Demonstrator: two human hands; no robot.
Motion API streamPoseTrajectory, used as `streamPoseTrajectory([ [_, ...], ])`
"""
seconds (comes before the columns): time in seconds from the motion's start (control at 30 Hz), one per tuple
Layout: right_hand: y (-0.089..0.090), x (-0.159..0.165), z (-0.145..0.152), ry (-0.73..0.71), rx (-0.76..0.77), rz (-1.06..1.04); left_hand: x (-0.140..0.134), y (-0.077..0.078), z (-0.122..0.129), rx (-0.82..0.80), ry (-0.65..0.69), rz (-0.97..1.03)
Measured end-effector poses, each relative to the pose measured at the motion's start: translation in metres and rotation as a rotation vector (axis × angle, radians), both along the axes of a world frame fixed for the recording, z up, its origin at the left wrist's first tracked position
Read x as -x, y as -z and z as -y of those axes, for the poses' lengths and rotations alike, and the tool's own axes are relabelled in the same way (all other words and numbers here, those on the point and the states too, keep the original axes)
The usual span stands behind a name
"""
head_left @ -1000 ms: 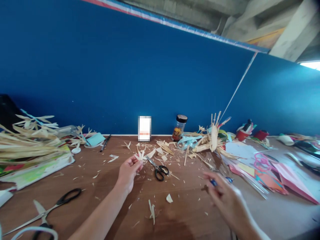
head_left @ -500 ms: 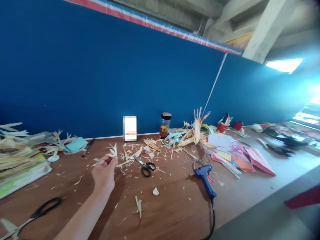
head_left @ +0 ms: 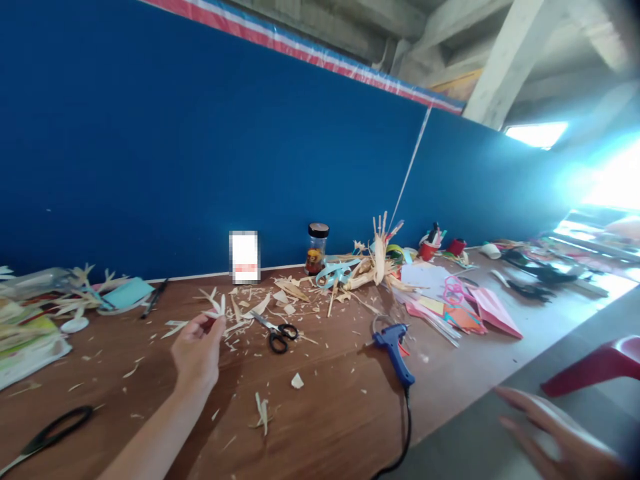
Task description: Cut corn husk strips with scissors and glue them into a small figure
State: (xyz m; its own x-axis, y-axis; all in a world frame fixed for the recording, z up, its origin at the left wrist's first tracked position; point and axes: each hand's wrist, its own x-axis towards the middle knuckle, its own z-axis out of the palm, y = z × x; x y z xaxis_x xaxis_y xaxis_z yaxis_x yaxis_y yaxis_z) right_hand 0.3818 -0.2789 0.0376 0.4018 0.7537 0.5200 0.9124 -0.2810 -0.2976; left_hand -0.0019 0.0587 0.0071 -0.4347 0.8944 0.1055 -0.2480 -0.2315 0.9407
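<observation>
My left hand [head_left: 197, 348] is closed, thumb and fingers pinching a flower of pale dried-husk strips [head_left: 216, 305] above the brown table [head_left: 330, 413]. My right hand [head_left: 555, 427] has its fingers stretched out and holds nothing; it hangs past the table's front edge at the lower right, a little blurred. Black-handled scissors [head_left: 278, 333] lie with blades pointing to the back left, just right of my left hand. A blue glue gun [head_left: 396, 352] rests on its side further right, its black cord running off the front. A small bundle of husk strips [head_left: 262, 413] lies near the front.
Husk scraps litter the table. At the back stand a black-lidded jar [head_left: 316, 250], a husk figure [head_left: 380, 260] and a red pen cup [head_left: 429, 249]. Pink paper [head_left: 495, 310] lies right. Larger scissors [head_left: 55, 430] sit front left. A red stool [head_left: 595, 363] stands beyond the table edge.
The view has turned slightly right, so things on the table sit further left. My right hand has come into view at the lower right. My left hand still pinches the husk flower.
</observation>
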Motion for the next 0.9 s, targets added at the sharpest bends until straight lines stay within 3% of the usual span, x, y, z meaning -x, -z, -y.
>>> streamPoseTrajectory([
  [0.1,-0.032,0.084,-0.1,-0.543,0.308,-0.044,0.001,0.002,0.0,0.007,0.022,-0.014],
  [0.17,-0.047,0.139,-0.167,-0.782,0.372,-0.04,0.003,0.003,0.0,0.006,0.01,-0.03],
  [0.2,-0.051,0.16,-0.198,-0.838,0.374,-0.026,0.004,0.005,0.0,0.009,0.01,-0.043],
  [0.27,-0.055,0.189,-0.254,-0.815,0.425,0.04,0.007,0.008,-0.001,0.018,0.031,-0.068],
  [0.4,-0.052,0.209,-0.338,-0.744,0.502,0.121,0.012,0.013,-0.005,0.051,-0.06,-0.062],
  [0.6,-0.042,0.257,-0.4,-0.875,0.549,0.158,0.027,0.01,-0.018,0.013,-0.186,0.112],
  [0.77,-0.02,0.306,-0.416,-1.045,0.751,0.167,0.042,0.004,-0.026,0.008,-0.335,0.13],
  [0.9,-0.011,0.324,-0.417,-1.099,0.857,0.172,0.045,-0.001,-0.025,-0.001,-0.361,0.11],
])
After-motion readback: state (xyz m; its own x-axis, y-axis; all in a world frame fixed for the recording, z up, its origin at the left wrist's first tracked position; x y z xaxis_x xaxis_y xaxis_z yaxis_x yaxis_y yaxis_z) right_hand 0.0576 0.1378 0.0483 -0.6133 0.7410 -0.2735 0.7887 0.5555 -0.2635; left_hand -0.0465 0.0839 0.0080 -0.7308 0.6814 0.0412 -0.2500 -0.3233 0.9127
